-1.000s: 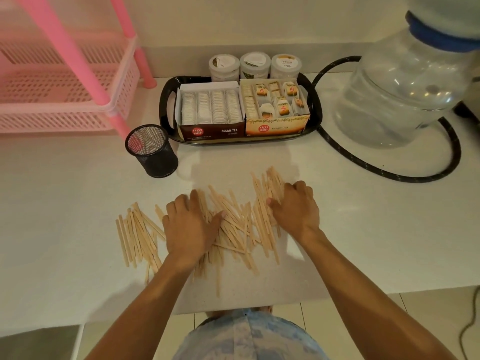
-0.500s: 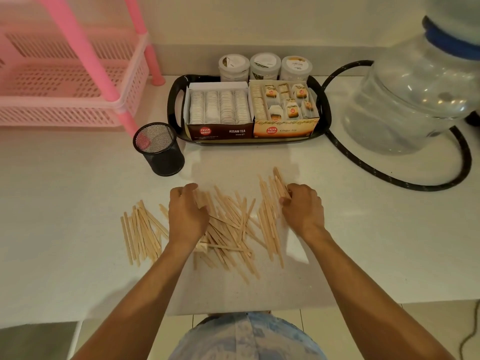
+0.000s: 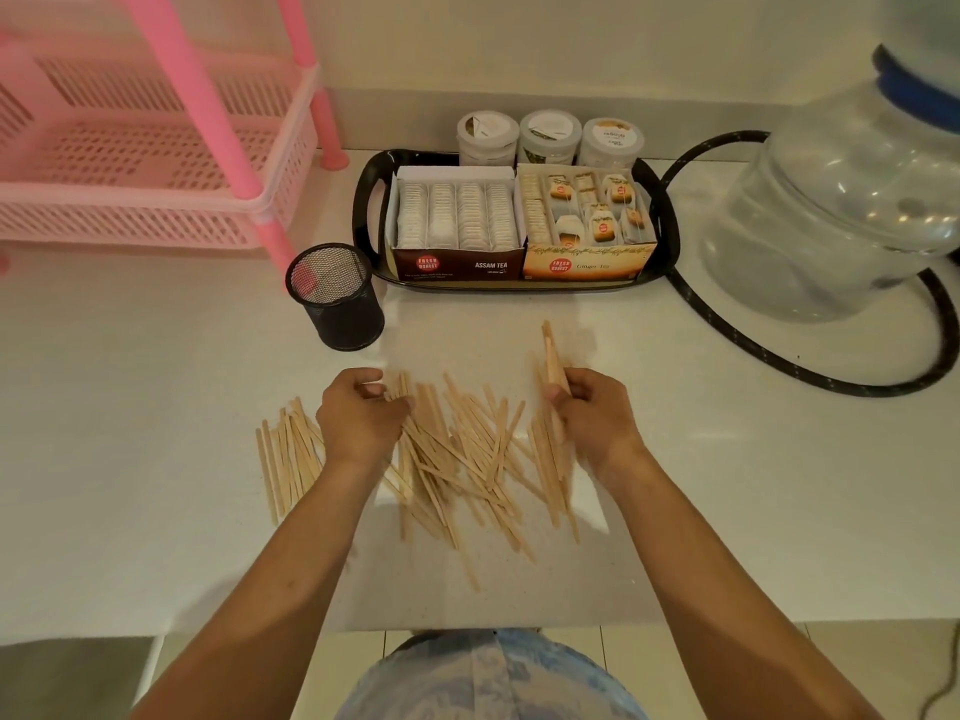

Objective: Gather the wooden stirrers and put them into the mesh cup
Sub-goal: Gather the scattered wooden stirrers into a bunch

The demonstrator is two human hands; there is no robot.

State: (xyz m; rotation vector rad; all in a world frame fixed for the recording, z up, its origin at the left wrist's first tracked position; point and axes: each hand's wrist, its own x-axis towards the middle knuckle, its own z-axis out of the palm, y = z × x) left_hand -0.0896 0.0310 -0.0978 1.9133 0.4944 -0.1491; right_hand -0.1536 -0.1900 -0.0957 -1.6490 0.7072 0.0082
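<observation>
- "ASSAM TEA" is printed on the brown tea box, and a red round mark reading "FRESH & HONEST" is carried on it; the same mark and "Ginger Tea" can be read on the yellow tea box. Both boxes are set side by side in a black tray.
- Labels are borne by the three jars behind the tray, but the writing is too small to be read.
- The left hand is curled over the left part of the wooden stirrers, with a few pinched between thumb and fingers.
- The right hand is closed around a small bunch of stirrers, whose far ends are lifted off the counter and pointed away from the person.
- Most stirrers are scattered on the counter between the hands; a separate group is laid left of the left wrist.
- The mesh cup is stood upright beyond the left hand, near the tray, with no stirrers seen in it.
- A second ago both hands were pressed flat on the pile; now they are curled and the right-hand bunch is raised.
</observation>
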